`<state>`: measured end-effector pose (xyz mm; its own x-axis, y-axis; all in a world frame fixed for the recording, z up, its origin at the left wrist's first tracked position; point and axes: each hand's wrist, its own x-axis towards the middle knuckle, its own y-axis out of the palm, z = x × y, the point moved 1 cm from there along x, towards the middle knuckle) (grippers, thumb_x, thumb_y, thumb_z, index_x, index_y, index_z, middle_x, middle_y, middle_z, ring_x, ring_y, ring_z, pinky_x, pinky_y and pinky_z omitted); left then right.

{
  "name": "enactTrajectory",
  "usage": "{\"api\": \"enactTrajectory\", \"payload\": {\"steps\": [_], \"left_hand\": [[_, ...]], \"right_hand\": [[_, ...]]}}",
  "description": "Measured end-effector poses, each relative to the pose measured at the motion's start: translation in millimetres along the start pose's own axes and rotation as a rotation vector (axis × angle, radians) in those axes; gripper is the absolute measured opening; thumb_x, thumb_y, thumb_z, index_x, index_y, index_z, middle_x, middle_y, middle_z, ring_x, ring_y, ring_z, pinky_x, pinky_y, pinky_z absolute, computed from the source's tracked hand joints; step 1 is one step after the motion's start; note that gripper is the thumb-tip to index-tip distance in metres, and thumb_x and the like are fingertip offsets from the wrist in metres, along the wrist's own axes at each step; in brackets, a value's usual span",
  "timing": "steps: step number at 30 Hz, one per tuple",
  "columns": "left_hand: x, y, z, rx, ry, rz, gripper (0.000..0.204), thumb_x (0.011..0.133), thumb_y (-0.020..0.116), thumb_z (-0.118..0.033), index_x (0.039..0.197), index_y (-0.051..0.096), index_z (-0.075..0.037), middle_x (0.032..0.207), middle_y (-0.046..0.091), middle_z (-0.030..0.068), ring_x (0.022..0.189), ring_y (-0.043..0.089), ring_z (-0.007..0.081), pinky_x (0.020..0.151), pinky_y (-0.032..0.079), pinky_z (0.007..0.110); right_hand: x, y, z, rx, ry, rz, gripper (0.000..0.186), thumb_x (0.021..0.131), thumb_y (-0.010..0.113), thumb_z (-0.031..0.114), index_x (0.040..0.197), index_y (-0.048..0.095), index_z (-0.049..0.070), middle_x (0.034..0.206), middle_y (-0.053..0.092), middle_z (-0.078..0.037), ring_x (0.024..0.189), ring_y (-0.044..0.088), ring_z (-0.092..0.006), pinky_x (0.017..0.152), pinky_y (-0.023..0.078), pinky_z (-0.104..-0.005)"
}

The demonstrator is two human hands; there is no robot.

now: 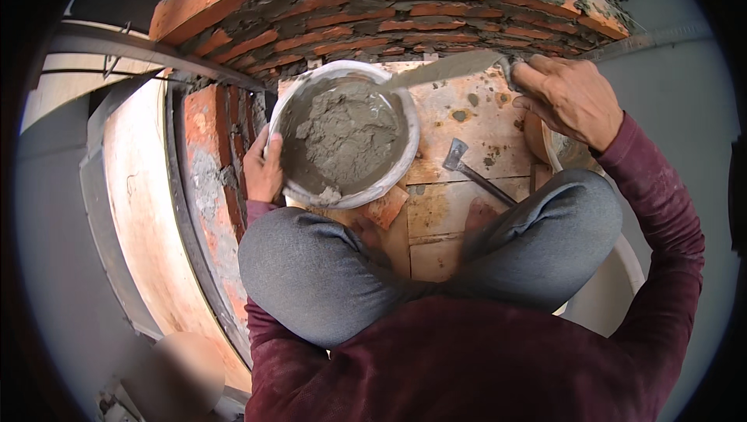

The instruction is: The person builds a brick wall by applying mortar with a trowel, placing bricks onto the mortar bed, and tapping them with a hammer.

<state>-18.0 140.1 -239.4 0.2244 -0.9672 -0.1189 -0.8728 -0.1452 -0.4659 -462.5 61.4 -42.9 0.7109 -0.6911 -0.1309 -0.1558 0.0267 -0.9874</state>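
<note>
A white round basin [415, 138] holds grey wet mortar [346, 128] heaped in its middle. My left hand [264, 167] grips the basin's left rim, thumb on the inside and fingers outside. To the right, my right hand [562, 97] is closed round the handle of a trowel [455, 69]. Mortar coats the trowel's long blade, which points left with its tip at the basin's upper right rim. Most of the handle is hidden in my fist.
A brick wall [436, 11] with mortar joints stands ahead; a brick pier [212, 165] rises at left. On the stained boards [436, 220] lie a hammer [478, 175] and a brick piece [385, 206]. Containers stand by my right knee. A blurred person [183, 375] shows lower left.
</note>
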Motion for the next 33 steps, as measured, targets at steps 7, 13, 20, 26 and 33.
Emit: {"api": "enactTrajectory", "payload": {"steps": [7, 13, 20, 26, 33], "left_hand": [[-13, 32, -38, -0.108, 0.093, -0.16, 0.04, 0.097, 0.059, -0.02, 0.127, 0.061, 0.007, 0.119, 0.067, 0.017, 0.109, 0.062, 0.0196, 0.098, 0.044, 0.031], [-36, 61, -74, -0.148, 0.189, -0.154, 0.038, 0.094, 0.059, -0.015, 0.125, 0.061, 0.007, 0.11, 0.067, 0.0162, 0.105, 0.062, 0.021, 0.096, 0.045, 0.032], [-52, 72, -92, -0.089, 0.222, -0.13, 0.04, 0.092, 0.057, -0.013, 0.127, 0.06, 0.005, 0.12, 0.065, 0.0206, 0.112, 0.061, 0.0259, 0.1, 0.044, 0.034], [-48, 82, -111, 0.004, 0.253, -0.066, 0.039, 0.1, 0.05, -0.02, 0.128, 0.059, 0.005, 0.121, 0.064, 0.0209, 0.114, 0.061, 0.0271, 0.1, 0.043, 0.034], [-41, 43, -60, -0.021, 0.153, -0.113, 0.06, 0.108, 0.03, -0.044, 0.13, 0.06, 0.002, 0.119, 0.066, 0.0124, 0.107, 0.06, 0.0182, 0.097, 0.045, 0.03]], "right_hand": [[65, 40, 34, -0.065, -0.356, 0.309, 0.024, 0.092, 0.059, 0.025, 0.101, 0.055, 0.003, 0.077, 0.062, -0.014, 0.072, 0.067, -0.0309, 0.062, 0.052, -0.0417], [68, 85, 56, 0.174, -0.381, 0.378, 0.028, 0.093, 0.055, 0.024, 0.103, 0.056, -0.002, 0.074, 0.065, -0.021, 0.073, 0.068, -0.0378, 0.065, 0.054, -0.0469], [56, 106, 54, 0.491, -0.463, 0.502, 0.031, 0.087, 0.065, 0.02, 0.108, 0.055, -0.001, 0.078, 0.064, -0.022, 0.081, 0.066, -0.0422, 0.071, 0.054, -0.0486], [53, 125, 26, 0.65, -0.395, 0.5, 0.044, 0.075, 0.071, 0.015, 0.115, 0.059, 0.0, 0.095, 0.067, -0.022, 0.095, 0.064, -0.0408, 0.084, 0.052, -0.0477], [21, 95, -28, 0.937, -0.43, 0.591, 0.038, 0.072, 0.065, 0.012, 0.106, 0.063, -0.004, 0.086, 0.067, -0.02, 0.086, 0.067, -0.0326, 0.081, 0.051, -0.046]]}}
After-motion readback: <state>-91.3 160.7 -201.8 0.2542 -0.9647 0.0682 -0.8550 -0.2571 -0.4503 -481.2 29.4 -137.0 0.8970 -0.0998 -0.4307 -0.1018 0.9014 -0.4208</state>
